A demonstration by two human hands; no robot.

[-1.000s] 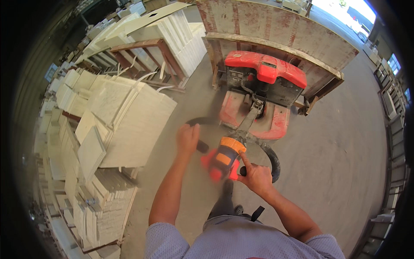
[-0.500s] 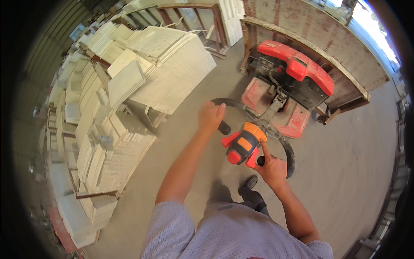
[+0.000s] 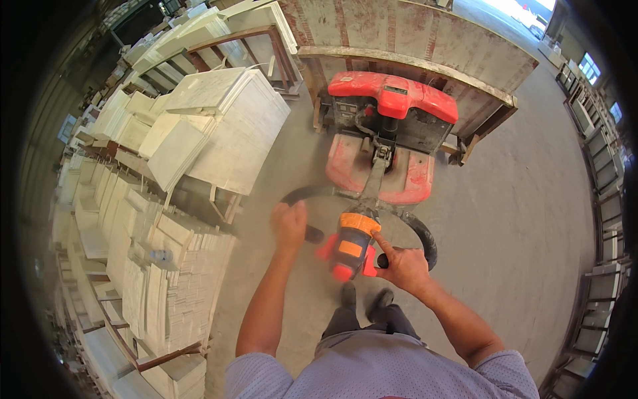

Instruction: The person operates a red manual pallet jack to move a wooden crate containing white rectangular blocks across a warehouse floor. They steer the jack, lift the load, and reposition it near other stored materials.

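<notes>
A red and black electric pallet truck [image 3: 425, 106] stands ahead of me, its steering arm reaching back toward my body. At the end of the arm sits a control head [image 3: 350, 247] in black and orange, with red thumb paddles. My left hand [image 3: 289, 226] is closed round the left side of the curved black handlebar [image 3: 302, 194]. On the other side, my right hand [image 3: 407, 269] is closed at the right grip. Its index finger stretches to the orange part of the head, and its thumb lies by the red paddle.
Beyond the truck stands a large wooden-framed panel [image 3: 399, 33] with reddish stains. Stacks of pale slabs [image 3: 232, 133] and flat boards [image 3: 179, 286] line the left. Metal racks [image 3: 601, 292] run along the right wall, beside the concrete floor [image 3: 512, 219].
The view has swung to the right, and the truck with its handle now appears farther left and squarer to me. Both hands have kept their hold on the handlebar.
</notes>
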